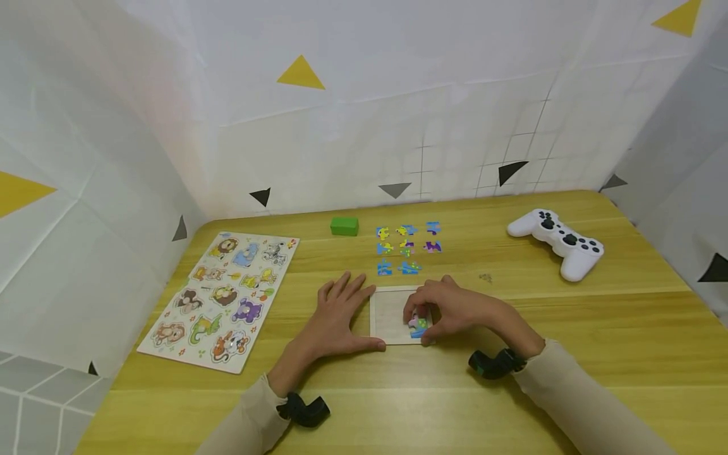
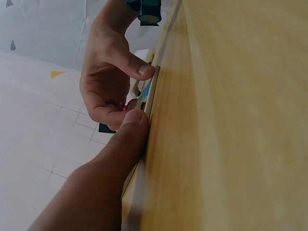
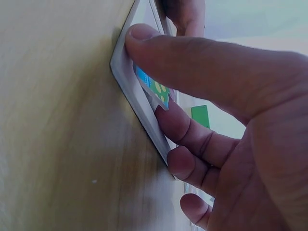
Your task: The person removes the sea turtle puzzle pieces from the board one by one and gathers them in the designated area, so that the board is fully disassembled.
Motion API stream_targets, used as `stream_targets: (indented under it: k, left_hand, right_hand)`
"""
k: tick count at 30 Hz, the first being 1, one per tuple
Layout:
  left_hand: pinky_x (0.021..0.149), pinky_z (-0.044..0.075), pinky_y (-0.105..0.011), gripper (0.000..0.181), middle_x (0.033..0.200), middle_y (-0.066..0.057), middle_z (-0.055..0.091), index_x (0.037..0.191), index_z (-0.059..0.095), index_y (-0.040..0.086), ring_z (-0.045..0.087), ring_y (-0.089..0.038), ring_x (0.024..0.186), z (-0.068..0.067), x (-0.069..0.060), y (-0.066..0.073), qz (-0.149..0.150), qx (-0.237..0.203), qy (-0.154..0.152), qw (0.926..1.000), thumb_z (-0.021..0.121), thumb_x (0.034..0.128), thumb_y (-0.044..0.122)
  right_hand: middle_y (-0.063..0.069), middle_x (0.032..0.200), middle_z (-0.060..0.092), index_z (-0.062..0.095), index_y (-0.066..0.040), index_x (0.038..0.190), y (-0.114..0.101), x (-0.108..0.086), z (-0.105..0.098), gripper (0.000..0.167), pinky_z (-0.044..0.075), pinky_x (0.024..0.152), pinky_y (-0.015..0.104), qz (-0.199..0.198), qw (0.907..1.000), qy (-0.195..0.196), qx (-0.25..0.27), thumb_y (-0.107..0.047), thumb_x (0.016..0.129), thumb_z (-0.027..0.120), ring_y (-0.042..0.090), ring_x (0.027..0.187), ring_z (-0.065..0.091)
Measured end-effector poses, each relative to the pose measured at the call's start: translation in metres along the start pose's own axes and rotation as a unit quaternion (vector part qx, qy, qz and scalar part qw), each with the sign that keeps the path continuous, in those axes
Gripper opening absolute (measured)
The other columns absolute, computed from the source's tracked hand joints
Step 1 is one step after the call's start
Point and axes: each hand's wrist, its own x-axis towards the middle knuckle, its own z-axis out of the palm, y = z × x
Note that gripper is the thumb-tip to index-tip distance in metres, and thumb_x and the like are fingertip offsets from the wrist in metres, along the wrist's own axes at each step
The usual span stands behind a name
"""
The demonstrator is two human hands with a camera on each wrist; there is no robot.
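A shallow wooden puzzle tray (image 1: 391,316) lies on the table in front of me. My left hand (image 1: 337,323) spreads along its left side, fingers straight, with the thumb touching the near left corner. At the tray's lower right corner, my right hand (image 1: 455,308) curls its fingers and thumb about a jigsaw piece (image 1: 418,326), blue and green with some pink. In the right wrist view that jigsaw piece (image 3: 155,86) sits slightly tilted inside the rim; the thumb lies over the rim and a fingertip meets the piece's edge. Fingers partly hide it in the head view.
Several loose jigsaw pieces (image 1: 408,248) lie in rows beyond the tray. Behind them to the left is a green block (image 1: 344,226). An animal peg puzzle board (image 1: 196,322) occupies the left side, and a white game controller (image 1: 560,243) the right. Fabric walls enclose the table.
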Motion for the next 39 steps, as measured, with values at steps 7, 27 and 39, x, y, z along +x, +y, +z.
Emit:
stream_targets:
  k: [7, 27, 39]
  left_hand:
    - [0.12, 0.013, -0.061, 0.108, 0.169, -0.006, 0.026, 0.159, 0.037, 0.024, 0.015, -0.036, 0.159, 0.0, 0.001, 0.0, -0.003, -0.002, -0.001, 1.0, 0.068, 0.073, 0.081]
    - [0.121, 0.011, -0.06, 0.107, 0.17, -0.004, 0.024, 0.159, 0.035, 0.026, 0.012, -0.034, 0.159, 0.002, 0.001, -0.002, -0.003, 0.002, -0.005, 1.0, 0.066, 0.0735, 0.083]
    - [0.12, 0.011, -0.059, 0.107, 0.17, -0.005, 0.025, 0.159, 0.037, 0.025, 0.013, -0.035, 0.159, 0.002, 0.001, -0.001, -0.002, -0.006, -0.003, 1.0, 0.068, 0.0733, 0.081]
  right_hand:
    - [-0.011, 0.091, 0.068, 0.074, -0.027, 0.106, -0.003, -0.001, -0.002, 0.035, 0.027, 0.082, 0.037, 0.002, 1.0, -0.002, 0.003, -0.031, 0.076, 0.091, 0.011, 0.091, 0.056]
    - [-0.014, 0.096, 0.066, 0.077, -0.029, 0.112, 0.004, -0.001, -0.001, 0.032, 0.029, 0.083, 0.036, 0.006, 0.9999, 0.003, 0.01, -0.033, 0.081, 0.086, 0.009, 0.093, 0.053]
    - [-0.009, 0.095, 0.069, 0.078, -0.024, 0.114, 0.021, -0.004, -0.006, 0.033, 0.04, 0.085, 0.033, 0.003, 0.9986, 0.049, 0.021, -0.029, 0.082, 0.086, 0.012, 0.091, 0.06]
